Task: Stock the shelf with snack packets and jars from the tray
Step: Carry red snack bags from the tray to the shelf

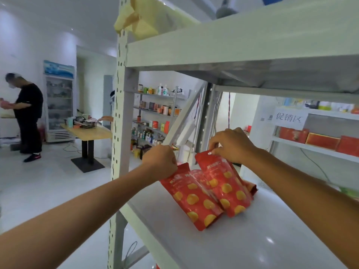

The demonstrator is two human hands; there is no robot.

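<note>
White shelf board (252, 241) is bearing left packet (192, 199) and right packet (225, 184) near its left edge | left hand (160, 162) is pinching left packet's top | right hand (231, 146) is pinching right packet's top | long axes are leaning, tops far, bases near | packets are touching

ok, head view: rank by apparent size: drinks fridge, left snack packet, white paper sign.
1. drinks fridge and the left snack packet that the left hand grips: about alike, so no ranking; the packet is just nearer the camera.
2. white paper sign: clearly smallest.
</note>
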